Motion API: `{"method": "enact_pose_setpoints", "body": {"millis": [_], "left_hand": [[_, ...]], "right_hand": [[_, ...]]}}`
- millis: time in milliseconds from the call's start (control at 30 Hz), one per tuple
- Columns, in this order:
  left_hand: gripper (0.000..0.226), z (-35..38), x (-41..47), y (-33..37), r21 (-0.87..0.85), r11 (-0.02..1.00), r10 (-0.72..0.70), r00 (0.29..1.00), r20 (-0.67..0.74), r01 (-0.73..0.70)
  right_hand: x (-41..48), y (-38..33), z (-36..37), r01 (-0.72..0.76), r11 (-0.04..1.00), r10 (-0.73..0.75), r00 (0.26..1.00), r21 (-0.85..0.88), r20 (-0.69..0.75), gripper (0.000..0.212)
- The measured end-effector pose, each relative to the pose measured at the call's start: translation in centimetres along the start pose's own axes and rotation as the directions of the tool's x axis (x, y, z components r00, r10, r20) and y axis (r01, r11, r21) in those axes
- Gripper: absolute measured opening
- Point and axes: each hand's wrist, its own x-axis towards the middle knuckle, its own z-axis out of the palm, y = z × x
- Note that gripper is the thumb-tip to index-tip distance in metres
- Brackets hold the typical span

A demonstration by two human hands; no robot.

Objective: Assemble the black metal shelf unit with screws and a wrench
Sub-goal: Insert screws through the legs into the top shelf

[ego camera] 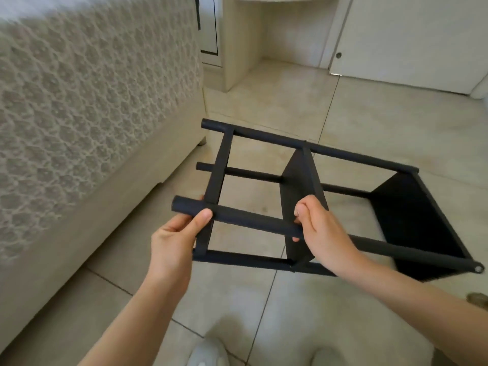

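Black shelf unit (303, 180) held sideways above tiled floor (369, 114); left hand (174, 239) pinches near post, right hand (320, 228) wraps it by middle shelf panel (298, 186).

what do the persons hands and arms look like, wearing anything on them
No gloves on the left hand or the right hand. Both forearms are uncovered as far as the view shows, with no sleeves, watch or bracelet in sight. A tiny pale speck on one of the right hand's fingers might be a ring, but it is too small to tell.
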Motion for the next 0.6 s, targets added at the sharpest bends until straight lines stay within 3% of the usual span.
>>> {"method": "enact_pose_setpoints", "body": {"millis": [100, 367, 600], "left_hand": [[0.064, -0.9, -1.1, -2.9, -0.027, 0.999, -0.045, 0.999, -0.013, 0.044], [0.047, -2.4, -5.1, -7.1, -0.129, 0.981, -0.145, 0.989, -0.011, 0.142], [0.041, -4.3, -6.8, -9.5, -0.165, 0.963, -0.21, 0.977, 0.034, 0.212]], "right_hand": [[-1.0, 1.1, 1.3, 0.011, 0.999, -0.012, 1.0, -0.052, -0.014, 0.024], [-3.9, 3.0, 3.7, -0.014, 0.983, 0.002, 0.998, -0.182, -0.067, 0.023], [-6.2, 3.5, 4.6, 0.04, 0.981, -0.034, 0.999, -0.188, 0.035, 0.03]]}}
